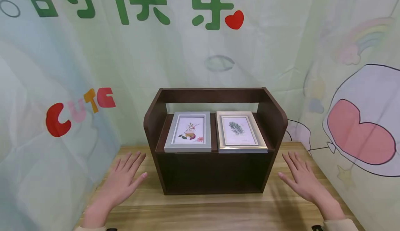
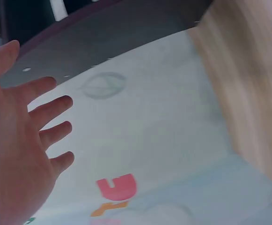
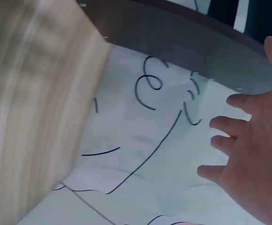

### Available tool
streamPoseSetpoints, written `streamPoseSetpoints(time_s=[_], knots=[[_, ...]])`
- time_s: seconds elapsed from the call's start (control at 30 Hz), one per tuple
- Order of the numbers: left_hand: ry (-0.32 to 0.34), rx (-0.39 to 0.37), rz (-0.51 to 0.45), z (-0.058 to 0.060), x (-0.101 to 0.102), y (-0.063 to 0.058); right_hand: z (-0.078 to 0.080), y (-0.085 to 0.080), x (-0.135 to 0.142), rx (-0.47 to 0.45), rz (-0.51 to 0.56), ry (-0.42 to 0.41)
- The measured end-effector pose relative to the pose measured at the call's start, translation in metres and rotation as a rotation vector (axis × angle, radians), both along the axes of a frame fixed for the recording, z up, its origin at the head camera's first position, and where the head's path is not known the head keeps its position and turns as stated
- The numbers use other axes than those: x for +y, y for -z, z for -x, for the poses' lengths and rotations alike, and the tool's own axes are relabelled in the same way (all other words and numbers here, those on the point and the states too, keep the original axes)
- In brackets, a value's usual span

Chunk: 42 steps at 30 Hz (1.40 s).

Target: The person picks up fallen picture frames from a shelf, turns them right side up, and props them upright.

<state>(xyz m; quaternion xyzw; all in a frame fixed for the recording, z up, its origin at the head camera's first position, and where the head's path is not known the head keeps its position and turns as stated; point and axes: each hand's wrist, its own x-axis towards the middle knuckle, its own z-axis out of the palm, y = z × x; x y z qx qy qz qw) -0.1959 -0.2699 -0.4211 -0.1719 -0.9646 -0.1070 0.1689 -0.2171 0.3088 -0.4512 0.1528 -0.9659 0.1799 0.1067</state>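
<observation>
Standing on the surface (image 1: 215,213) between two spread hands, a dark brown shelf unit (image 1: 214,95) carries two picture frames lying face up on its upper board: on the left a grey one (image 1: 189,130) with a pressed-flower design, and just beside it a gold-edged one (image 1: 240,132) with a green sprig. Under them, the lower compartment is in shadow. The left hand (image 1: 123,180) and the right hand (image 1: 303,179) lie apart from the unit, one near each side, fingers straight and slightly parted; the side panels stand between them and the frames. Pale cuffs show at the lower edge. The surface is wood-grained, in light and darker streaks. Behind and to both sides hangs a pale green and white cloth (image 1: 184,61), printed with green characters, a red heart, the letters "CUTE", a rainbow and a heart-marked balloon.
</observation>
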Motion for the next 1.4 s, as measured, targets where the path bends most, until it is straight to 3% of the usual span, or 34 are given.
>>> streamPoseSetpoints(time_s=[0.27, 0.43, 0.63, 0.77, 0.87, 1.1, 1.4], knots=[[0.047, 0.125, 0.035, -0.011, 0.009, -0.019, -0.013, -0.017, -0.01, 0.168, -0.015, -0.075], [0.102, 0.214, 0.011, -0.012, 0.011, -0.025, -0.021, -0.027, -0.016, 0.201, 0.006, -0.083], [0.2, 0.306, -0.082, -0.012, 0.018, -0.032, -0.031, -0.041, -0.028, 0.204, 0.062, -0.058], [0.324, 0.419, -0.19, -0.009, 0.029, -0.037, -0.038, -0.049, -0.039, 0.298, 0.121, -0.05], [0.384, 0.463, -0.245, -0.005, 0.04, -0.041, -0.039, -0.054, -0.049, 0.389, 0.155, -0.086], [0.326, 0.362, -0.278, 0.004, 0.061, -0.047, -0.032, -0.07, -0.078, 0.452, 0.185, -0.131], [0.223, 0.325, -0.308, 0.019, 0.09, -0.052, -0.016, -0.082, -0.113, 0.376, 0.195, -0.107]])
